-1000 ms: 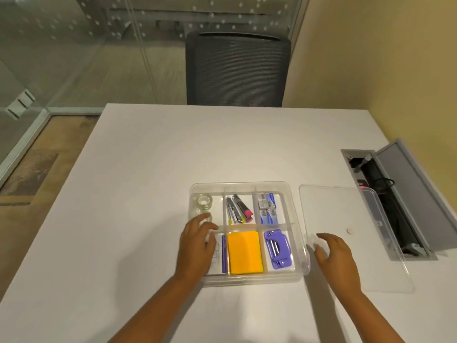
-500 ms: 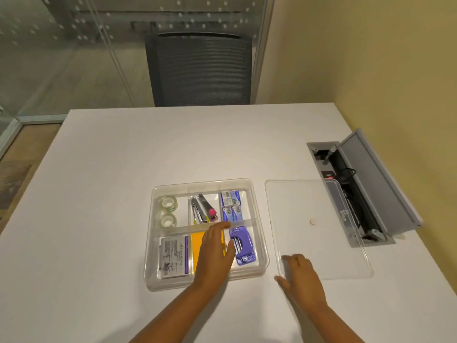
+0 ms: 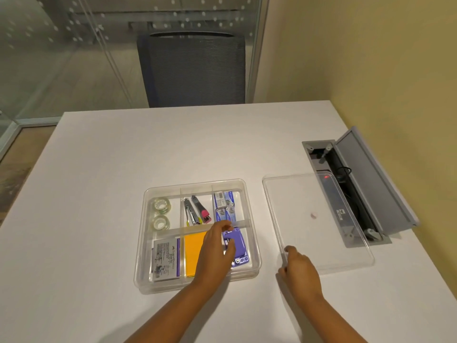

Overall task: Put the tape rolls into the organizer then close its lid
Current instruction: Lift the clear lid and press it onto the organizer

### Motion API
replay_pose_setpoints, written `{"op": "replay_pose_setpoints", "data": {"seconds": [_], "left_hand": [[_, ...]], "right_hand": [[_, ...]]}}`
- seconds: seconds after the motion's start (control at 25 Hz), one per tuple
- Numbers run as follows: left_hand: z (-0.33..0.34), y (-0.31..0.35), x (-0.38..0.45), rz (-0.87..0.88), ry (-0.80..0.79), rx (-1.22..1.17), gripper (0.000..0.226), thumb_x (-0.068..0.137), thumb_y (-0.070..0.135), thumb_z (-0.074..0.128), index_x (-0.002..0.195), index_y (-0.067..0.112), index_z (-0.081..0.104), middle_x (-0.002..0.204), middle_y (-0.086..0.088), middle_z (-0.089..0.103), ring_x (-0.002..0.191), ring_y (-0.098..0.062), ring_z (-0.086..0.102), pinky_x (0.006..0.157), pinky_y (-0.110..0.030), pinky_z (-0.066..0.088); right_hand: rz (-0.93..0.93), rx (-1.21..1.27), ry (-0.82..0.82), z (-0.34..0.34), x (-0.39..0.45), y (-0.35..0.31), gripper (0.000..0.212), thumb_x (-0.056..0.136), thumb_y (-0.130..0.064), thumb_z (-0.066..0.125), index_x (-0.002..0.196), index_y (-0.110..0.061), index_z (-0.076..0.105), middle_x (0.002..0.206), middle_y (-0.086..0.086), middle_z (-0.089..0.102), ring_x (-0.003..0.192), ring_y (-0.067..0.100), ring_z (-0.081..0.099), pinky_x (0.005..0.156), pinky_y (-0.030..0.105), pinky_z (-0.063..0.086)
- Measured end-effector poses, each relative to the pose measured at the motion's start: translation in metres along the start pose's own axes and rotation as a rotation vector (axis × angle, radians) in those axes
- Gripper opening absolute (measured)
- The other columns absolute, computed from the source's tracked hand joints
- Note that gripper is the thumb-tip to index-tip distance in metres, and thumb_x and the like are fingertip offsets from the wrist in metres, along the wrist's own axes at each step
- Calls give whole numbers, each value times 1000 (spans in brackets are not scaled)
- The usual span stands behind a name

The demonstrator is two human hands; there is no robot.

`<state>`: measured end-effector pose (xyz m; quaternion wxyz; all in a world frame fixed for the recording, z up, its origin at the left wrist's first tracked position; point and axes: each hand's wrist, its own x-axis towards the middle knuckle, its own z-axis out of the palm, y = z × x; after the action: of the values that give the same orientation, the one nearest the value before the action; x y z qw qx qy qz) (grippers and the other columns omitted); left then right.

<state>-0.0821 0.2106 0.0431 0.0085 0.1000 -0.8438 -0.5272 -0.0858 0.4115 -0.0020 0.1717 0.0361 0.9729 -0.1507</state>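
Observation:
A clear plastic organizer [image 3: 142,240] stands open on the white table. Two clear tape rolls, one [image 3: 162,205] behind the other [image 3: 161,222], lie in its back-left compartment. My left hand [image 3: 215,252] hovers over the organizer's front middle and right compartments, fingers apart, holding nothing. The clear lid [image 3: 319,206] lies flat on the table to the right of the organizer. My right hand [image 3: 300,271] rests at the lid's near-left corner, fingers curled at its edge; whether it grips the lid is unclear.
The organizer also holds staplers [image 3: 195,212], staple boxes [image 3: 223,203], an orange pad [image 3: 194,253], a purple hole punch [image 3: 237,246] and a packet [image 3: 165,257]. An open cable hatch [image 3: 366,184] sits at the table's right. A dark chair [image 3: 193,70] stands behind.
My left hand has moved right, from the tape compartment toward the hole punch. My right hand has settled at the lid's near-left corner. The view has shifted.

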Motion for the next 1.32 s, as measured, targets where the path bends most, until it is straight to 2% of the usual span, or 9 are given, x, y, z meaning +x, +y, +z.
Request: {"op": "replay_pose_setpoints", "data": {"seconds": [0.2,0.36,0.52,0.68,0.88,1.0,1.08,1.2,1.32], "left_hand": [[-5,0,1,-11,4,-28,36,86,6,53,117,20,45,112,5,58,110,-15,51,84,-29,44],[-12,0,-2,3,-9,-48,37,86,6,53,117,22,44,110,5,58,107,-11,52,71,-10,44],[-29,1,6,57,13,-53,38,85,6,54,109,33,42,105,7,57,103,-9,54,79,-16,45],[-54,0,22,14,61,-128,35,86,9,56,112,30,47,106,5,60,101,-14,58,82,-36,53],[-76,0,29,53,99,-41,36,86,9,56,119,19,48,117,-2,59,100,-6,53,79,-12,41],[-94,4,32,70,131,-18,39,86,11,57,124,17,47,124,-5,56,107,-8,48,88,-22,38],[-115,5,37,51,209,-44,40,87,14,57,126,16,46,128,-7,52,112,-12,45,93,-26,37],[-149,0,46,-16,347,-44,44,88,22,56,130,14,43,135,-12,45,122,-21,43,99,-30,34],[-169,-9,47,-99,369,-20,49,91,32,49,134,14,37,140,-12,40,128,-24,41,102,-33,32]], "right_hand": [[53,-62,108,-39,10,-6,26,88,-17,60,109,-6,49,104,11,63,91,26,63,70,28,50],[31,-81,293,-75,11,-17,9,90,-12,56,87,-7,49,83,10,57,66,25,57,52,27,35],[58,97,619,-116,7,-40,17,82,-1,55,71,-8,44,65,8,47,56,26,43,47,25,25],[-25,255,924,-153,-10,-72,13,83,-7,58,75,-11,48,71,1,49,62,22,45,47,22,23],[-296,468,1068,-180,-18,-104,20,90,-16,60,81,-1,50,79,7,48,68,7,33,56,22,25],[-401,657,1093,-191,-21,-116,26,89,-22,61,87,2,50,81,-2,50,67,1,37,56,15,27],[-493,771,1064,-196,-23,-125,22,89,-26,61,89,-7,49,78,-21,52,65,-1,45,56,7,36],[-534,1136,828,-207,-18,-133,19,88,-33,62,82,-35,44,71,-20,67,58,-1,58,46,12,46],[-383,1398,567,-211,4,-132,17,87,-28,64,80,-30,49,66,-11,73,45,2,57,36,15,43]]}}
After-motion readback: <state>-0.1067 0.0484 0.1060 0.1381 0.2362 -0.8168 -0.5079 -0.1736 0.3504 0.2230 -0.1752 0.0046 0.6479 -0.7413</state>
